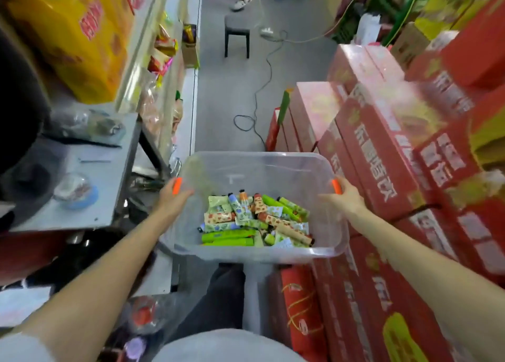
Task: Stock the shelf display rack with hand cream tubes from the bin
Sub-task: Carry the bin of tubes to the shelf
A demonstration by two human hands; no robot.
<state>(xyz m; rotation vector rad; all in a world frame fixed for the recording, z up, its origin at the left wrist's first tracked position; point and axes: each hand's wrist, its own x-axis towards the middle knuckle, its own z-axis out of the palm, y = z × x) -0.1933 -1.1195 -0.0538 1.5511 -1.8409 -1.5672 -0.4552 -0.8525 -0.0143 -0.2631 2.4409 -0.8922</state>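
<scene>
Taking the clear plastic bin (257, 156) as the landmark: far to its left, up on a shelf, stand big yellow boxes (76, 41) with red print. Below them and just left of the bin lies a grey tabletop (109, 165) carrying a few wrapped bundles and a small round blue-rimmed pack. Between the tabletop and the bin's far left corner, bright snack packets (164, 47) hang along the shelving edge. The left hand (175, 197) grips the bin's left rim beside an orange clip (177, 186), with the thumb over the edge, the fingers curled round the outside and the forearm reaching in from the lower left. The bin is lifted clear of the grey floor (226, 102), above a dark trouser leg (221, 293). The hand cream tubes (257, 222) lie in a loose heap on the bin's bottom, towards its near side. Some are plain green and others carry red or blue patterns. Beyond the bin, up the aisle, a black cable (255, 107) loops over the floor. Farther off stand a dark stool (237, 33) and another person's feet (241, 2). The right hand (341, 197) holds the bin's right rim by a second orange clip (336, 186), its fingers wrapped over the edge and the forearm coming in from the lower right. Right of the bin, touching or nearly touching its side, red gift boxes (382, 148) with white lettering are stacked high.
</scene>
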